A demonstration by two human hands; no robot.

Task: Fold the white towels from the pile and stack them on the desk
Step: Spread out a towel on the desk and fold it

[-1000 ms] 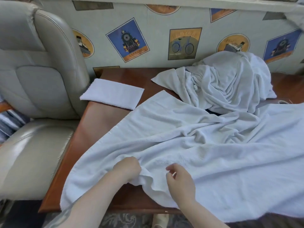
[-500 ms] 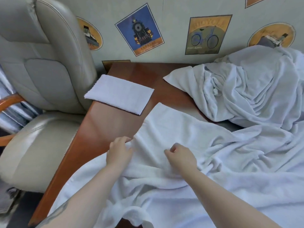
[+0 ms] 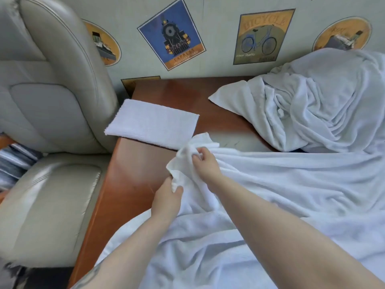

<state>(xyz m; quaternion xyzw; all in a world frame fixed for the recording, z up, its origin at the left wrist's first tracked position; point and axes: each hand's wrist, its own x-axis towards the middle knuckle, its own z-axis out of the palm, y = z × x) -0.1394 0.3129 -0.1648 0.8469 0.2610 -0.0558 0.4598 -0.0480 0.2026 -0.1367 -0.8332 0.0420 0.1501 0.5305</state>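
A large white towel (image 3: 281, 197) lies spread and wrinkled over the right and near part of the brown desk (image 3: 133, 176). My left hand (image 3: 166, 200) pinches its left edge low down. My right hand (image 3: 205, 164) grips the same edge higher up, at a bunched corner lifted off the desk. One small folded white towel (image 3: 152, 123) lies flat at the desk's far left corner. The pile of unfolded white towels (image 3: 325, 101) is heaped at the far right, against the wall.
A grey leather chair (image 3: 48, 105) stands tight against the desk's left side. The wall behind carries train and bicycle posters (image 3: 262, 36). Bare desk wood shows between the folded towel and my hands.
Both hands moved from the towel's near edge up to its left corner and gathered it. The corner is now bunched and raised. The view has shifted closer and leftward.
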